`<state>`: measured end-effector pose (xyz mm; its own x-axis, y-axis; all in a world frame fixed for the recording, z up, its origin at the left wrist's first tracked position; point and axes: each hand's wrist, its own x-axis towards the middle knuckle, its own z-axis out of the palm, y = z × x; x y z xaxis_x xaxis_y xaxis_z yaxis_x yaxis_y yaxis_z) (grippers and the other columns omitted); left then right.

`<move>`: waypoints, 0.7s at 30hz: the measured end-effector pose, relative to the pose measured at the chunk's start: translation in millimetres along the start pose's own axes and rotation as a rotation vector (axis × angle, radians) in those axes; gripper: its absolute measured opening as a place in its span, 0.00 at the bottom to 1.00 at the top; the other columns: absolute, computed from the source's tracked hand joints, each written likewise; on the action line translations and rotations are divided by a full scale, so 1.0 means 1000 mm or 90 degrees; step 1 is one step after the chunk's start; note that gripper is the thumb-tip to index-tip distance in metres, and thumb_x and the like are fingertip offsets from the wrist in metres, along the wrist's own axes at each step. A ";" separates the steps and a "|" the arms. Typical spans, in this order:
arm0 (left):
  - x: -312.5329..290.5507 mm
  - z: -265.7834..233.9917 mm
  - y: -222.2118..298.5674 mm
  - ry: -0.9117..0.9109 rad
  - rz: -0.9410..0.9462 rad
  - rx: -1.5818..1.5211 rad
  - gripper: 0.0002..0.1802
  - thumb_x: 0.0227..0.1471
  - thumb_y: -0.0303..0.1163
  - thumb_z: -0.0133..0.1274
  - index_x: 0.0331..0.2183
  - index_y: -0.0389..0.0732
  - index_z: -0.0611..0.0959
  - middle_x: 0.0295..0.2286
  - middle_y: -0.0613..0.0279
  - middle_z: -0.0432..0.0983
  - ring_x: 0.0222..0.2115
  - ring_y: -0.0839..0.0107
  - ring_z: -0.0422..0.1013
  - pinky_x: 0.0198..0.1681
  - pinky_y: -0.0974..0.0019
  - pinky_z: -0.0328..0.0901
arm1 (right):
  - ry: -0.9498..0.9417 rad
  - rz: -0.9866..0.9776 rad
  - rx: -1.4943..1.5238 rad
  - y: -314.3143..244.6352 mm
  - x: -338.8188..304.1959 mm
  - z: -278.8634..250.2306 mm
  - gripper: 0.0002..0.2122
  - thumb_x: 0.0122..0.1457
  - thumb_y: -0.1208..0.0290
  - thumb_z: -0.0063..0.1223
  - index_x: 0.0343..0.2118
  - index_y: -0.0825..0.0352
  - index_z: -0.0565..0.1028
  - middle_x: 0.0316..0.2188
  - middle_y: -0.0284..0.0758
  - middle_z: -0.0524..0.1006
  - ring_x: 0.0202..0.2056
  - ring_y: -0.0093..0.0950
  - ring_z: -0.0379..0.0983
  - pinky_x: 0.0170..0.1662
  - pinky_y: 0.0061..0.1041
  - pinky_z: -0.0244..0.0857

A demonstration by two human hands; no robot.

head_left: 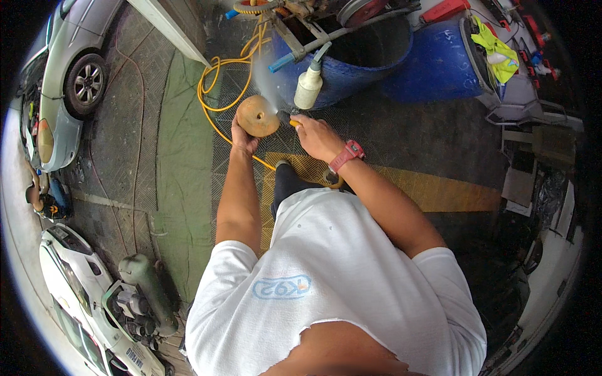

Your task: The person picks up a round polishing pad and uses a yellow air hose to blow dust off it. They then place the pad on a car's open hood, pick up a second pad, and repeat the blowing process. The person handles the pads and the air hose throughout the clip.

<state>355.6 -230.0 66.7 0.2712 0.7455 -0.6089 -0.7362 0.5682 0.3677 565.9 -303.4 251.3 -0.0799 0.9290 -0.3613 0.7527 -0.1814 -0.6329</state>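
My left hand (243,138) is closed round the lower edge of a round tan buffing pad (251,124). The pad has a small hole in its middle and is held up at a tilt. In my right hand (318,138) is a spray nozzle (286,118) with a black head and a yellow part. Its tip is close to the right edge of the pad. A pale mist (266,81) spreads up from there, past the pad's far side. My right fingers wrap the nozzle, and part of it is hidden in the grip.
Beyond my hands stands a blue drum (351,84) with a white spray bottle (308,88) hung on its side. A second blue drum (433,59) lies right of it. Yellow hose (216,109) loops across the floor. Cars (84,81) and a compressor tank (141,276) are at left.
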 end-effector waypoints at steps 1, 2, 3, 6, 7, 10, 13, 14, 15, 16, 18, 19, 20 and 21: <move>0.000 0.000 -0.001 0.008 -0.013 0.004 0.30 0.69 0.52 0.34 0.60 0.42 0.71 0.57 0.52 0.72 0.55 0.51 0.73 0.56 0.42 0.72 | 0.005 0.000 -0.010 -0.002 0.001 0.000 0.18 0.68 0.68 0.42 0.58 0.66 0.72 0.52 0.50 0.78 0.52 0.51 0.74 0.59 0.47 0.66; 0.001 0.000 -0.003 0.010 -0.025 0.008 0.30 0.69 0.52 0.34 0.60 0.42 0.72 0.57 0.52 0.72 0.55 0.52 0.73 0.56 0.42 0.72 | 0.009 -0.017 0.006 -0.005 0.001 -0.001 0.18 0.68 0.68 0.42 0.58 0.66 0.72 0.52 0.50 0.78 0.52 0.51 0.74 0.59 0.47 0.66; 0.002 -0.001 -0.005 0.031 -0.044 0.011 0.30 0.69 0.53 0.34 0.60 0.42 0.72 0.57 0.52 0.73 0.55 0.52 0.73 0.56 0.42 0.72 | 0.003 -0.012 0.014 -0.008 0.000 0.000 0.18 0.68 0.68 0.41 0.58 0.66 0.72 0.52 0.50 0.78 0.52 0.51 0.74 0.59 0.47 0.66; 0.003 0.002 -0.010 0.016 -0.055 0.039 0.30 0.69 0.53 0.33 0.59 0.43 0.72 0.56 0.54 0.74 0.54 0.53 0.73 0.55 0.44 0.73 | -0.027 -0.044 0.018 -0.017 0.000 0.004 0.18 0.68 0.68 0.41 0.58 0.66 0.73 0.52 0.50 0.78 0.52 0.51 0.74 0.59 0.48 0.66; 0.002 0.003 -0.010 0.006 -0.086 0.026 0.30 0.69 0.53 0.33 0.59 0.44 0.73 0.54 0.56 0.75 0.54 0.54 0.74 0.54 0.43 0.73 | -0.038 -0.063 0.015 -0.019 0.000 0.005 0.18 0.68 0.68 0.41 0.58 0.66 0.73 0.52 0.50 0.78 0.52 0.51 0.74 0.58 0.48 0.66; -0.006 0.007 -0.013 0.048 -0.070 0.055 0.28 0.69 0.52 0.35 0.58 0.45 0.74 0.53 0.56 0.76 0.53 0.55 0.75 0.53 0.44 0.74 | -0.018 -0.072 0.011 -0.020 0.000 0.009 0.18 0.68 0.68 0.41 0.58 0.66 0.73 0.52 0.50 0.78 0.52 0.51 0.74 0.58 0.47 0.66; -0.011 0.013 -0.015 0.011 -0.077 0.095 0.27 0.69 0.51 0.36 0.58 0.45 0.74 0.53 0.56 0.76 0.52 0.56 0.75 0.52 0.44 0.75 | 0.066 -0.090 0.035 -0.013 0.005 0.011 0.18 0.65 0.71 0.44 0.57 0.68 0.74 0.47 0.51 0.80 0.48 0.51 0.77 0.55 0.47 0.69; -0.011 0.015 -0.015 -0.007 -0.064 0.092 0.27 0.69 0.51 0.36 0.58 0.45 0.74 0.53 0.57 0.76 0.52 0.56 0.75 0.52 0.44 0.75 | 0.069 -0.086 0.039 -0.009 0.006 0.011 0.18 0.65 0.71 0.44 0.56 0.68 0.74 0.47 0.51 0.80 0.48 0.51 0.77 0.55 0.47 0.69; -0.012 0.015 -0.016 -0.017 -0.052 0.088 0.27 0.69 0.51 0.36 0.58 0.45 0.74 0.53 0.57 0.76 0.52 0.56 0.76 0.51 0.44 0.75 | 0.070 -0.077 0.041 -0.004 0.007 0.011 0.18 0.65 0.71 0.44 0.56 0.68 0.74 0.47 0.51 0.80 0.48 0.51 0.77 0.55 0.47 0.69; -0.011 0.015 -0.017 -0.033 -0.044 0.086 0.27 0.69 0.50 0.37 0.58 0.45 0.74 0.53 0.57 0.76 0.52 0.56 0.76 0.51 0.44 0.75 | 0.076 -0.066 0.040 0.000 0.008 0.010 0.18 0.65 0.72 0.44 0.56 0.68 0.74 0.47 0.51 0.80 0.48 0.51 0.77 0.55 0.47 0.69; -0.010 0.011 -0.016 0.002 -0.057 0.037 0.27 0.69 0.50 0.36 0.58 0.44 0.73 0.54 0.55 0.75 0.52 0.55 0.75 0.53 0.44 0.75 | 0.071 -0.049 0.016 0.008 0.007 0.010 0.18 0.65 0.72 0.43 0.55 0.69 0.74 0.47 0.52 0.80 0.48 0.51 0.77 0.54 0.47 0.70; -0.011 0.008 -0.015 0.020 -0.042 0.033 0.28 0.69 0.50 0.35 0.59 0.44 0.73 0.55 0.55 0.74 0.53 0.54 0.74 0.54 0.45 0.74 | 0.078 -0.052 0.013 0.011 0.006 0.010 0.18 0.65 0.72 0.43 0.55 0.69 0.74 0.47 0.52 0.80 0.49 0.51 0.77 0.54 0.47 0.70; -0.010 0.005 -0.014 0.042 -0.031 0.030 0.28 0.69 0.50 0.34 0.59 0.44 0.72 0.56 0.54 0.73 0.54 0.54 0.73 0.55 0.45 0.73 | 0.078 -0.041 0.007 0.012 0.005 0.010 0.18 0.65 0.72 0.43 0.55 0.69 0.74 0.47 0.52 0.80 0.49 0.51 0.77 0.54 0.47 0.70; -0.009 0.003 -0.013 0.015 -0.030 -0.001 0.29 0.69 0.50 0.34 0.60 0.43 0.71 0.57 0.53 0.72 0.55 0.52 0.73 0.55 0.42 0.73 | 0.080 -0.052 0.014 0.013 0.003 0.008 0.18 0.65 0.72 0.43 0.55 0.69 0.74 0.48 0.52 0.80 0.49 0.51 0.77 0.54 0.47 0.70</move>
<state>364.0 -242.9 69.3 0.2907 0.7095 -0.6419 -0.7238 0.6018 0.3374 570.0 -305.3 236.2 -0.0564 0.9739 -0.2198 0.7324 -0.1093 -0.6720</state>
